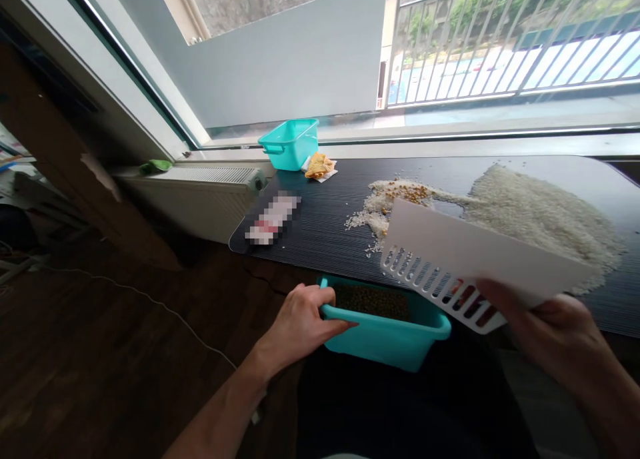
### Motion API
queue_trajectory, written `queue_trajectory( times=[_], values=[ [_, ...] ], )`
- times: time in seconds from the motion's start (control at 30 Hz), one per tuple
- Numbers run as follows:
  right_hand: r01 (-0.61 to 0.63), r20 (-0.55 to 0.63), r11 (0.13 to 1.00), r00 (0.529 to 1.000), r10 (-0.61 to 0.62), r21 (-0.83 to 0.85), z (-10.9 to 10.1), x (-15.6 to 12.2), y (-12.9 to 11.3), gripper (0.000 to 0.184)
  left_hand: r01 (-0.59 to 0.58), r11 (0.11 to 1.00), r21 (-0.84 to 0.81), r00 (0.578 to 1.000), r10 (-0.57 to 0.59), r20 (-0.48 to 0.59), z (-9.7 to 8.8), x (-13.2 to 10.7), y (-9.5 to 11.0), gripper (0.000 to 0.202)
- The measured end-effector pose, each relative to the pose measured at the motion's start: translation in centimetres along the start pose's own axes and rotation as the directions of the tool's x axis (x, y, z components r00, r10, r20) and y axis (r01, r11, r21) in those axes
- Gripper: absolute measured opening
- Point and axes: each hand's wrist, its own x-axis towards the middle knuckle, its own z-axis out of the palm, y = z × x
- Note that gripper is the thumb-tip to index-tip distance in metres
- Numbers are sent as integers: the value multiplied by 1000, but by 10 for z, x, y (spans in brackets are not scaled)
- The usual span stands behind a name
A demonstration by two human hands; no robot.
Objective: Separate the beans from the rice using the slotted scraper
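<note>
My left hand (305,316) is closed over the left end of a teal plastic bin (380,342), thumb outside the near wall. Small brownish-green grains (370,302) lie inside the bin, which sits just below the table's near edge. In my right hand (555,332) is a white slotted plastic panel (450,236), gripped by its right part and held tilted over the table edge and the bin's right end. Behind the panel, a wide pile of white rice (540,212) covers the right of the table. A smaller rice patch mixed with yellow kernels (413,192) lies left of it, partly hidden.
On the dark table (330,226), a second teal bin (290,146) stands at the far left corner. A crumpled yellow-orange item (320,167) lies on white paper beside it. Nearer is a pixelated flat item (274,219). A radiator (210,206) stands left, below the window.
</note>
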Motion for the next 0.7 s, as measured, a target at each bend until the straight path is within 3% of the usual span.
queue_trajectory(
  times=[0.1, 0.17, 0.33, 0.5, 0.7],
  values=[
    [-90, 118, 988, 990, 76, 125, -1, -10, 12, 56, 1, 1000, -10, 1000, -1, 27, 7, 5, 9, 49],
    [-122, 121, 978, 987, 102, 168, -1, -11, 18, 49, 8, 1000, 2, 999, -8, 34, 10, 7, 13, 50],
    [-163, -58, 976, 983, 173, 146, -11, -1, 34, 39, 1, 999, 44, 999, -4, 54, 12, 8, 19, 46],
    [-120, -266, 990, 954, 136, 74, -22, 7, 50, 41, -35, 998, 47, 997, 32, 63, 16, 9, 19, 43],
    [-161, -311, 985, 941, 131, -70, -51, 9, 46, 41, -56, 998, 31, 994, 53, 93, 20, 10, 23, 45]
  ],
)
